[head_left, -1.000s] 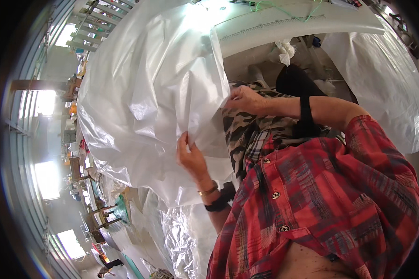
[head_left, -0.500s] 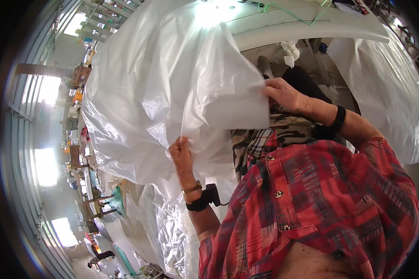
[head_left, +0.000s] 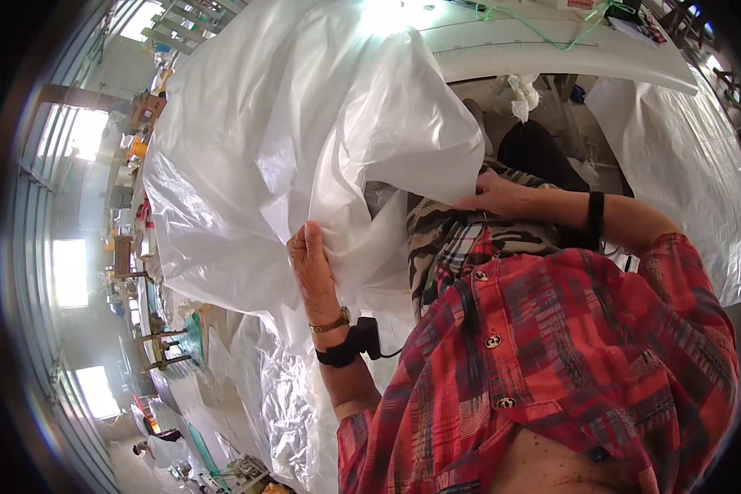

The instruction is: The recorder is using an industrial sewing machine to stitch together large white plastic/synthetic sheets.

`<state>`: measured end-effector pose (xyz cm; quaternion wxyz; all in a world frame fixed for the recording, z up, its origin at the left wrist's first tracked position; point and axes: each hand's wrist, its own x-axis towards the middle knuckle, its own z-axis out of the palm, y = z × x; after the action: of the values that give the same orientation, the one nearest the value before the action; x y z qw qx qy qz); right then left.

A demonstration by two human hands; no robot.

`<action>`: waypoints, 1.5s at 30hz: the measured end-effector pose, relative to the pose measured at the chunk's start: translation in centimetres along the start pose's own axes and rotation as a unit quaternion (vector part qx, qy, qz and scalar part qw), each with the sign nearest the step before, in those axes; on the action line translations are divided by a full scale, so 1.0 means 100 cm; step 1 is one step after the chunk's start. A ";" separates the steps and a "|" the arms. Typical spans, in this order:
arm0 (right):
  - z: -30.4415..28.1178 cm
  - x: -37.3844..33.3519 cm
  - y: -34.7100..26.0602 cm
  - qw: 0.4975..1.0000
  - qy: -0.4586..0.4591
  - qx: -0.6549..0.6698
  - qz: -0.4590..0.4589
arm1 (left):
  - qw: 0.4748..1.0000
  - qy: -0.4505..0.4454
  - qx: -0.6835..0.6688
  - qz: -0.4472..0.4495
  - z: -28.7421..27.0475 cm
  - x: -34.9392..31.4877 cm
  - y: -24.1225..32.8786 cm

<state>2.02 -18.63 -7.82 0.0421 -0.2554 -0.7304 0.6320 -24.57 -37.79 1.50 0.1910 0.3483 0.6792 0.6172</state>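
A large, translucent white plastic sheet (head_left: 230, 165) hangs in loose folds from the table in front of me and spreads to the left. My left hand (head_left: 311, 262) is closed on a fold of it, thumb and fingers pressed together along a stitched-looking line. Over my lap, my right hand (head_left: 502, 196) grips the sheet's near right corner, its fingertips partly hidden by the film. Between my hands the film bulges, with a gap opening beneath. A bright lamp (head_left: 395, 15) shines on the gathered top of the sheet.
The pale table edge (head_left: 552, 62) carries a ruler scale and green string (head_left: 568, 41). Another plastic sheet (head_left: 675, 156) drapes at the right. A crumpled white bag (head_left: 517, 97) hangs below the table. Shiny film (head_left: 292, 412) lies at lower left. A person (head_left: 160, 449) is far off at the left.
My right hand has come down and nearer my lap with the sheet's corner, so the taut panel now sags and curls. My left hand has shifted slightly left and up along the fold.
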 end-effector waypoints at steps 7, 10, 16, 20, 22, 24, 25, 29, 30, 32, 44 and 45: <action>-0.015 -0.071 -0.098 0.967 -0.124 0.192 -0.110 | 0.982 -0.130 0.125 0.047 -0.025 0.001 -0.028; -0.034 -0.081 -0.056 0.995 -0.072 0.062 -0.013 | 0.985 -0.128 0.109 0.030 -0.017 -0.004 -0.031; -0.040 -0.082 -0.061 0.899 0.185 -0.395 -0.025 | 0.983 -0.142 0.116 0.010 -0.016 -0.012 -0.037; -0.019 -0.051 -0.111 0.985 0.101 -0.105 -0.096 | 0.988 -0.127 0.087 -0.009 -0.012 -0.015 -0.023; 0.000 -0.020 -0.103 0.984 0.047 -0.044 -0.163 | 0.986 -0.128 0.101 0.013 -0.009 -0.016 -0.012; 0.023 0.006 -0.097 0.979 0.014 0.002 -0.205 | 0.985 -0.126 0.115 0.031 0.000 -0.016 -0.003; 0.030 0.012 -0.102 0.978 0.011 0.004 -0.207 | 0.988 -0.117 0.103 0.022 0.003 -0.019 0.003; 0.040 0.021 -0.111 0.981 -0.054 0.088 -0.163 | 0.987 -0.118 0.110 0.023 0.003 -0.024 0.005; 0.041 0.021 -0.109 0.984 -0.018 0.078 -0.161 | 0.987 -0.119 0.110 0.022 0.004 -0.026 0.002; 0.044 0.027 -0.100 0.979 0.003 0.127 -0.159 | 0.988 -0.116 0.103 -0.019 0.004 -0.026 -0.004; 0.058 -0.011 -0.120 0.977 0.011 0.057 -0.203 | 0.870 -0.145 0.405 0.239 0.028 -0.025 0.029; 0.057 -0.012 -0.119 0.977 0.037 0.009 -0.210 | 0.871 -0.145 0.403 0.239 0.040 -0.022 0.038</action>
<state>-2.92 -25.18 2.60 0.2034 -0.1197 -0.7596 0.6060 -19.44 -36.53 4.18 -0.0232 0.6325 0.7296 0.2589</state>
